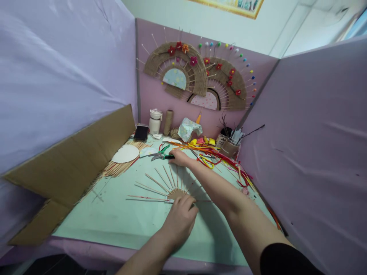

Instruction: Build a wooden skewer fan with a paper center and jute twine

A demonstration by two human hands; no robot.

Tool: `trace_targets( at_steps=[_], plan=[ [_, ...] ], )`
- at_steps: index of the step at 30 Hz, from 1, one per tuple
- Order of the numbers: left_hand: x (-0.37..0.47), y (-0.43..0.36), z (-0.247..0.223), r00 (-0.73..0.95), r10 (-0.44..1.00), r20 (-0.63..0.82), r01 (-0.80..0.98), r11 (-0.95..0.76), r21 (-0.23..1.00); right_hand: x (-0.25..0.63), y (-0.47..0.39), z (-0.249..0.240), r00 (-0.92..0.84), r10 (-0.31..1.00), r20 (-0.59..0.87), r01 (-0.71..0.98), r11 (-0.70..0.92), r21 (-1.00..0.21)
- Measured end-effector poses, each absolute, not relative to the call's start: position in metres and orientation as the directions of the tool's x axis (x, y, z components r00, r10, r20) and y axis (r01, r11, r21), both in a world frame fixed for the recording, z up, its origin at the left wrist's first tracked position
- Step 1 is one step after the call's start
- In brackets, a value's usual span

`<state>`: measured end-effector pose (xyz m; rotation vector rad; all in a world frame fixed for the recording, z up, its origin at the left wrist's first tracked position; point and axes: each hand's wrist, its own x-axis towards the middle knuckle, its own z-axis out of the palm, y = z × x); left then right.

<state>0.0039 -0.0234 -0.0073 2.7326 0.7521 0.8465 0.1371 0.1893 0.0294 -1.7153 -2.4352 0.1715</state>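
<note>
Pinching one dark handle of the pruning shears (164,149), the right hand (179,157) is out beyond the stick fan frame (157,182), finger and thumb around the grip's end, blades pointing left, handles spread. And the fan frame lies flat mid-table on the mint-green cover (114,215), thin sticks splaying from a cardboard half-disc (177,193). Down at the straight edge, the left hand (181,217) rests with fingers curled; gripping or merely pressing, I can't tell, the knuckles hide the tips. Light, steady pressure looks right here: enough to stop the half-disc skating, not enough to bend it. The right forearm (220,187) hangs over the right-hand sticks, so best keep it high, and the blades turned away from those slender ends.
</note>
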Motion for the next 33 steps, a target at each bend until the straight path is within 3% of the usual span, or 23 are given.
trace_targets(
  at_steps=[5, 15, 21, 27, 31, 33],
  plan=[
    [0.004, -0.025, -0.013, 0.721, 0.51, 0.47, 0.415, -0.86, 0.296, 0.141, 0.211, 0.017, -0.304, 0.952, 0.03, 0.934, 0.304, -0.185],
    [0.004, -0.025, -0.016, 0.742, 0.511, 0.433, 0.429, -0.859, 0.278, 0.149, 0.235, 0.013, 0.021, 0.997, 0.073, 0.981, -0.006, -0.196],
    [0.003, -0.023, -0.012, 0.744, 0.524, 0.415, 0.433, -0.851, 0.298, 0.136, 0.222, 0.03, 0.142, 0.974, 0.179, 0.961, -0.092, -0.259],
    [0.004, -0.023, -0.016, 0.731, 0.484, 0.481, 0.39, -0.875, 0.288, 0.144, 0.17, 0.064, 0.075, 0.948, 0.31, 0.936, 0.041, -0.35],
    [0.005, -0.022, -0.013, 0.746, 0.49, 0.451, 0.391, -0.87, 0.299, 0.165, 0.117, 0.085, 0.001, 0.919, 0.394, 0.897, 0.174, -0.407],
    [0.004, -0.021, -0.01, 0.75, 0.484, 0.451, 0.385, -0.874, 0.298, 0.176, 0.086, 0.1, -0.011, 0.858, 0.514, 0.828, 0.296, -0.476]
  ],
)
